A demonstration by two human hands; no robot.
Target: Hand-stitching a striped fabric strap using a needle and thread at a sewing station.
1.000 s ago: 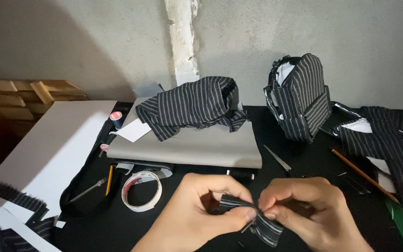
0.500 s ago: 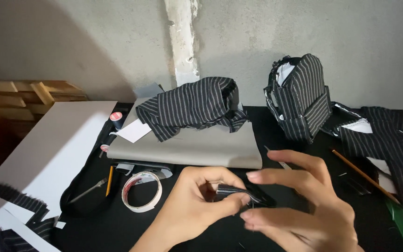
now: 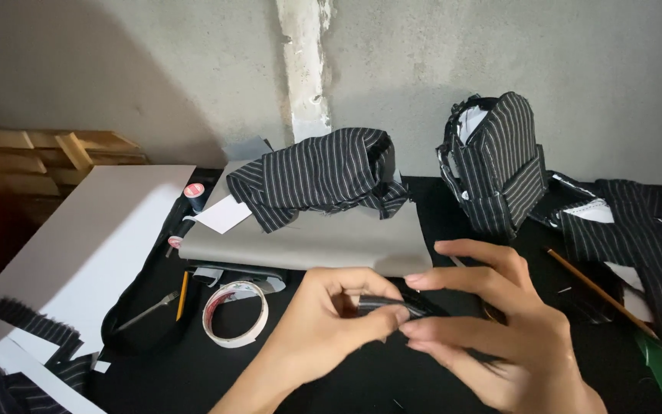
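Right at the bottom centre, both hands meet over the black table [image 3: 392, 383]. The left hand [image 3: 323, 330] comes up from below, its fingers curled in and its thumb pressed along the top of a small folded strip [image 3: 385, 305] of dark pinstriped cloth. The strip lies crosswise between the two hands, pinched at its left end by the left thumb and forefinger. The right hand [image 3: 492, 337] closes on the strip's other end with thumb and lower fingers, while its upper fingers [image 3: 469, 251] stay spread and lifted clear of the cloth. Most of the strip is hidden by the fingertips; only a short glossy stretch shows between them.

Just left of the hands lies a tape roll [image 3: 235, 313], with a pencil [image 3: 183, 295] beside it. Behind them sits a grey board [image 3: 316, 245] bearing a pinstriped bundle [image 3: 319, 175]. A small pinstriped bag [image 3: 496, 165] stands upright at back right, and a wooden stick [image 3: 588, 287] lies to the right.
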